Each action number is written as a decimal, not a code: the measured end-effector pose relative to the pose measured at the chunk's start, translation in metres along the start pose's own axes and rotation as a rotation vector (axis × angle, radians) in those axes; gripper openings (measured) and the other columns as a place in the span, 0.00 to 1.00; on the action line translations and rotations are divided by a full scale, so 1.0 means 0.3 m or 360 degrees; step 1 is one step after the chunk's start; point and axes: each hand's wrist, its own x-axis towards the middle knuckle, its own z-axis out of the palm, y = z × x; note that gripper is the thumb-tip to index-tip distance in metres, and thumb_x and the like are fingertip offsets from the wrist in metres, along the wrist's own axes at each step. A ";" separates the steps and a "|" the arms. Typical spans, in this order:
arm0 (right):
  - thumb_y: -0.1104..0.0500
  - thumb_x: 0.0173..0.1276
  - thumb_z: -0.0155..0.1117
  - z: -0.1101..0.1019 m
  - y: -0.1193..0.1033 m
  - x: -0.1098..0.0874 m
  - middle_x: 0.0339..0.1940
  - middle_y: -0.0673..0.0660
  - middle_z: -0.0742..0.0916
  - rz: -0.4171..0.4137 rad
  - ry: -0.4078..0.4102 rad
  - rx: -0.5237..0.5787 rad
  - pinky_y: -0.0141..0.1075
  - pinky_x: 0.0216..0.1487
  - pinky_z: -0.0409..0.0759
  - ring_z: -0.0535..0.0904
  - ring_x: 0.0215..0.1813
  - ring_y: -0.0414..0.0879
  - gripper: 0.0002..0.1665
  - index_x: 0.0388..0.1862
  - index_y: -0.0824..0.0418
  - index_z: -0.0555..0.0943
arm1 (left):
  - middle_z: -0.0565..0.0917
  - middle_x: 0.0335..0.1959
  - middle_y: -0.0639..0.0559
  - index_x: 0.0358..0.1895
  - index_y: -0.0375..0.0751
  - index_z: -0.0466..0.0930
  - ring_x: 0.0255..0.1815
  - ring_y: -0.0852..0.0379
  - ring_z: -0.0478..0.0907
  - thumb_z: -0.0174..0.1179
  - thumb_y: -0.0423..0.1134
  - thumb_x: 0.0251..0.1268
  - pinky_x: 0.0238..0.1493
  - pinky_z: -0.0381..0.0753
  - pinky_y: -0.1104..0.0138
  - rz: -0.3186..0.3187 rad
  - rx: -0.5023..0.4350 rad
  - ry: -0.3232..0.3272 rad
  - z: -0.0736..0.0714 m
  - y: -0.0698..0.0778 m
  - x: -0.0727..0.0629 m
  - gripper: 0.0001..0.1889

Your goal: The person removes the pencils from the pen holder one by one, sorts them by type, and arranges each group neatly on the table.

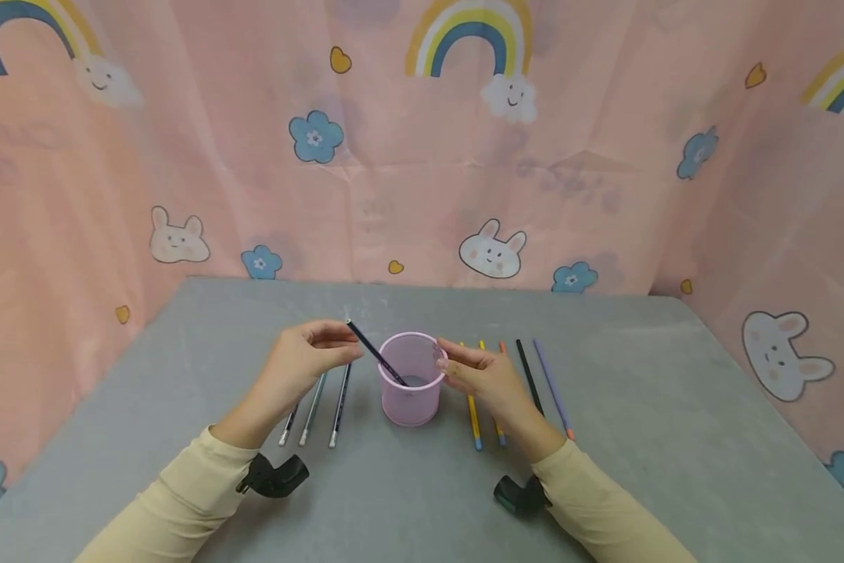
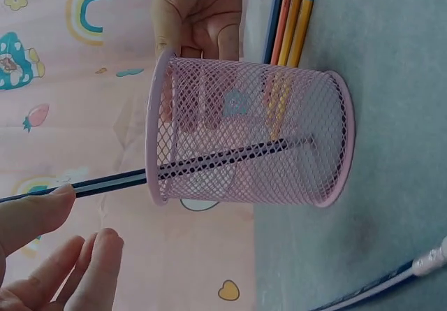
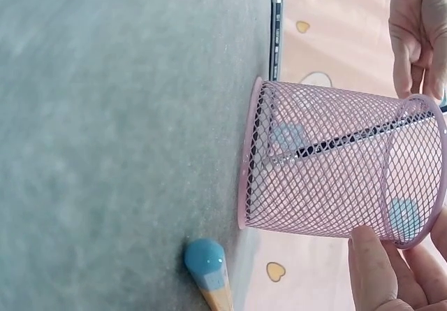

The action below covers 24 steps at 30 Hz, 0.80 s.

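A pink mesh pencil cup (image 1: 410, 408) stands upright on the grey table. One dark pencil (image 1: 377, 353) leans in it, its lower end near the cup's bottom and its top sticking out to the left. My left hand (image 1: 291, 367) is at that upper end; in the left wrist view the thumb (image 2: 38, 217) overlaps the pencil while the other fingers stay spread apart from it. At the cup's right rim, my right hand (image 1: 488, 383) holds the cup, with thumb (image 3: 371, 265) on its near side and fingers round the far side.
Left of the cup lie a few pencils with white eraser ends, one of them a dark pencil (image 1: 340, 410). On the right lie several more, including a yellow pencil (image 1: 474, 426), a black pencil (image 1: 529, 375) and a purple pencil (image 1: 551, 385). A pink printed cloth (image 1: 393, 203) hangs behind the table.
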 end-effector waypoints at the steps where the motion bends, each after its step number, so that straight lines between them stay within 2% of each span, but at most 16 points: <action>1: 0.57 0.71 0.65 -0.001 -0.001 0.001 0.70 0.62 0.77 -0.0010 -0.0004 -0.0001 0.33 0.58 0.82 0.77 0.68 0.50 0.30 0.69 0.64 0.73 | 0.87 0.50 0.43 0.54 0.35 0.82 0.51 0.56 0.84 0.70 0.36 0.61 0.59 0.82 0.60 0.0009 -0.0003 0.0003 0.003 0.000 0.002 0.18; 7: 0.57 0.71 0.65 -0.004 -0.007 0.004 0.70 0.62 0.77 -0.0018 0.0001 -0.0013 0.33 0.58 0.82 0.77 0.68 0.49 0.30 0.69 0.64 0.73 | 0.88 0.49 0.46 0.51 0.35 0.83 0.51 0.57 0.84 0.71 0.36 0.59 0.60 0.81 0.62 0.0031 -0.0101 -0.0029 0.030 0.005 0.009 0.17; 11: 0.58 0.71 0.65 -0.002 -0.006 0.004 0.69 0.62 0.77 -0.0012 0.0000 -0.0008 0.33 0.58 0.82 0.78 0.66 0.47 0.29 0.69 0.64 0.73 | 0.87 0.51 0.45 0.52 0.37 0.84 0.53 0.56 0.84 0.71 0.37 0.59 0.62 0.80 0.60 0.0036 -0.0103 -0.0016 0.047 0.008 0.011 0.18; 16: 0.58 0.71 0.64 0.000 -0.008 0.005 0.69 0.63 0.77 -0.0006 0.0005 -0.0003 0.33 0.58 0.82 0.79 0.66 0.47 0.29 0.69 0.64 0.73 | 0.87 0.51 0.42 0.53 0.38 0.84 0.51 0.55 0.85 0.71 0.35 0.58 0.57 0.82 0.62 0.0039 -0.0052 0.0008 0.063 0.013 0.021 0.18; 24: 0.59 0.71 0.65 -0.002 -0.007 -0.001 0.70 0.63 0.77 -0.0001 0.0001 0.0014 0.33 0.58 0.82 0.78 0.67 0.47 0.29 0.69 0.64 0.73 | 0.86 0.48 0.43 0.51 0.36 0.83 0.46 0.58 0.84 0.69 0.33 0.60 0.52 0.82 0.65 0.0043 -0.0086 -0.0024 0.084 0.019 0.022 0.15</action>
